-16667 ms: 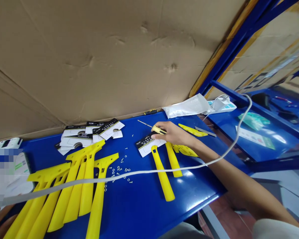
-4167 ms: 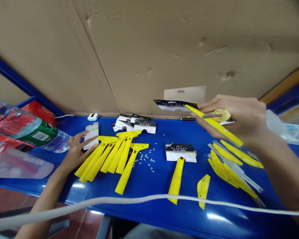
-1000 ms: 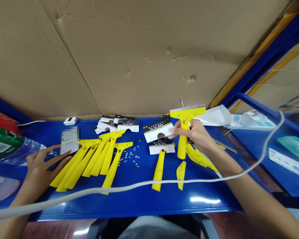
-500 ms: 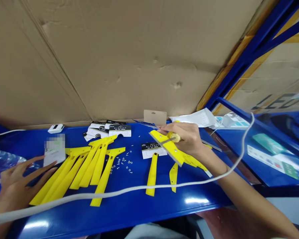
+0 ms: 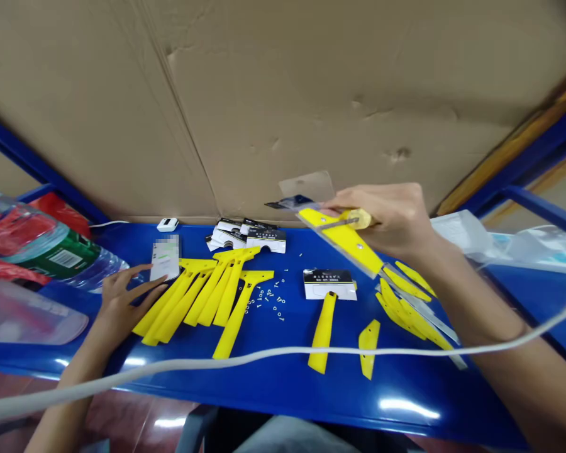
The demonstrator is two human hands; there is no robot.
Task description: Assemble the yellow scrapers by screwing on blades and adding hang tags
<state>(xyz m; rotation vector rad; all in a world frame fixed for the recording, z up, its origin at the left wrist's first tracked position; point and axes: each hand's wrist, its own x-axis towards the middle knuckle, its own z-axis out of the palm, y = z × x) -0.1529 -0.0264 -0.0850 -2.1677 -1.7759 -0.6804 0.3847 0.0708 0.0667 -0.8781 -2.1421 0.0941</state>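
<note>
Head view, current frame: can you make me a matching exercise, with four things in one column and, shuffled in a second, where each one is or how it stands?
Things:
1. Left hand
2. Right hand
3. Small hardware
4. Plastic bottle

Places and states:
A. Holding a yellow scraper and a screwdriver
B. At the left of the picture, with a green label
C. Spread out at the phone
D. Scattered loose on the blue table

Right pairs: 1-C, 2-A, 3-D, 4-B
</note>
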